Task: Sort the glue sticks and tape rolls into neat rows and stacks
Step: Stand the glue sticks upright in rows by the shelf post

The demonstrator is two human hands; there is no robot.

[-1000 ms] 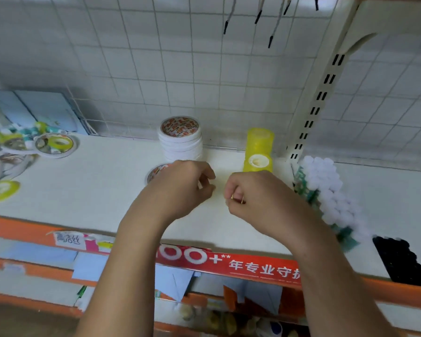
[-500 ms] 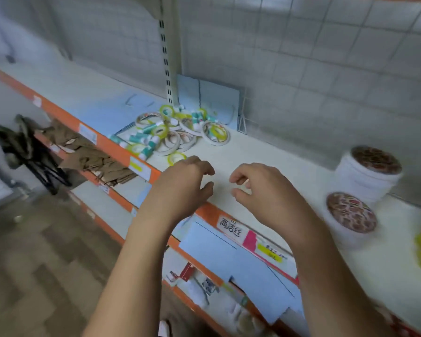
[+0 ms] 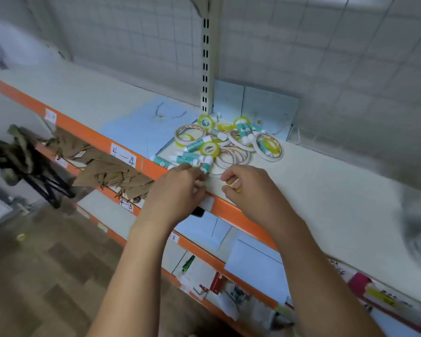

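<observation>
A loose pile of white and yellow-green tape rolls (image 3: pixel 269 147) and teal-and-white glue sticks (image 3: pixel 195 145) lies on the white shelf (image 3: pixel 326 181), near the upright post. My left hand (image 3: pixel 180 190) is at the pile's near edge, its curled fingertips at the end of a glue stick (image 3: pixel 206 166); whether it grips is hidden. Just to the right, my right hand (image 3: pixel 252 188) curls its fingers and thumb round a small yellow tape roll (image 3: pixel 236 188) on the shelf.
The shelf's orange front edge (image 3: pixel 88 132) carries a "4—4" label (image 3: pixel 123 155). A slotted upright post (image 3: pixel 206 57) and wire grid back the shelf. Blue sheets (image 3: pixel 136 127) lie left of the pile. Crumpled cardboard (image 3: pixel 102 166) fills the lower shelf.
The view swung left from the stacked rolls to the loose pile. Both hands moved forward to the pile's edge, and my right hand closed on the yellow roll.
</observation>
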